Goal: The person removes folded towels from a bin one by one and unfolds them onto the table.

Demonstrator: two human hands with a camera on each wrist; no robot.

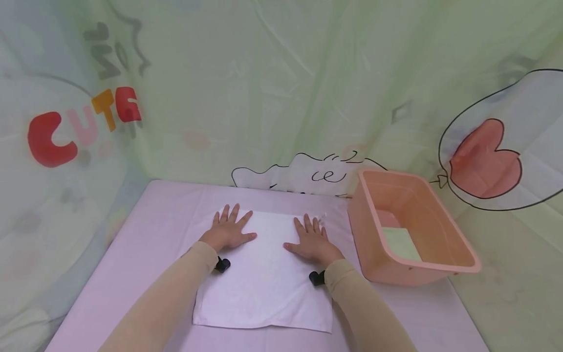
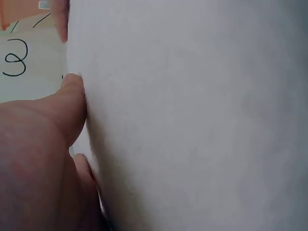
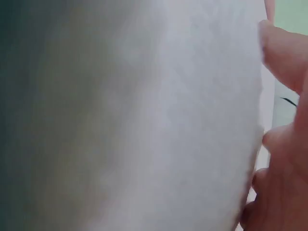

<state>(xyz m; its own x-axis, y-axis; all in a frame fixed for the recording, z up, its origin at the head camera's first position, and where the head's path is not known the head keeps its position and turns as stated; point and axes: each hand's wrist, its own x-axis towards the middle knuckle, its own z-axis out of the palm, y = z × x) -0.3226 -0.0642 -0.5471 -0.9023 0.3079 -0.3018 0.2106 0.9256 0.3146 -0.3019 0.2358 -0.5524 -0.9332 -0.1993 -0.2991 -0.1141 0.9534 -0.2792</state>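
A white cloth (image 1: 264,274) lies spread flat on the pale pink tabletop, its near edge slightly wavy. On its upper left part rests my left hand (image 1: 228,232), fingers straight and spread. My right hand (image 1: 311,242) rests the same way on the upper right part, thumb pointing toward the left hand. In the left wrist view the left hand (image 2: 33,144) touches the cloth (image 2: 192,106), which fills most of the picture. The right wrist view has the right hand (image 3: 286,159) against the cloth (image 3: 207,115) at the right side.
To the right of the cloth stands a pink-orange plastic basin (image 1: 374,259) with a pale green folded piece (image 1: 400,243) inside. A printed curtain (image 1: 281,88) hangs behind and along the sides of the table (image 1: 119,274).
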